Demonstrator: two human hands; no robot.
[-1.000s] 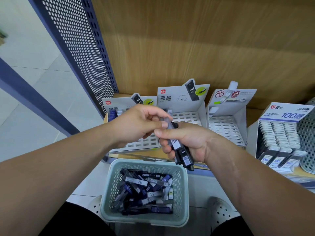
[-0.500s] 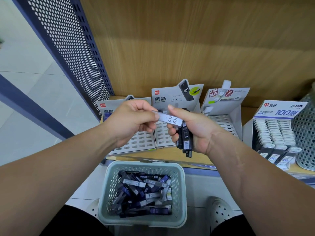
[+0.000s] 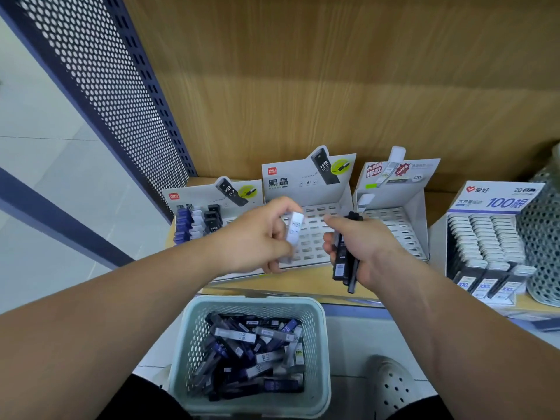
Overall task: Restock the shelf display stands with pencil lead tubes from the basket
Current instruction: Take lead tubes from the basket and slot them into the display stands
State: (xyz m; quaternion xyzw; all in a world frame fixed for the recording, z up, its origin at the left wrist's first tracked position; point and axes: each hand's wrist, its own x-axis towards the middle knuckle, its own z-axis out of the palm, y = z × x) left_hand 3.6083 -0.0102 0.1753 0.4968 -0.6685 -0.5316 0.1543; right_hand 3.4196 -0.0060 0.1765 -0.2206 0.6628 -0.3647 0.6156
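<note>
Pinching one white tube (image 3: 294, 234) over the middle stand (image 3: 315, 244) near the front edge of the shelf (image 3: 291, 283), the left hand (image 3: 257, 237) risked missing a slot; the right hand (image 3: 363, 247), gripping several dark tubes (image 3: 339, 268), could have dropped one beside the basket (image 3: 254, 301).

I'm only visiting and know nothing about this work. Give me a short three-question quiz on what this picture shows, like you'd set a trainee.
1. True or false: the left hand holds a single pale grey lead tube.
2. What does the right hand grip? A) a bundle of dark lead tubes B) a yellow pencil C) nothing
3. Fill in: many loose tubes lie heaped in the pale green plastic ____ below the hands.

Key: 1 true; 2 A; 3 basket.
</note>
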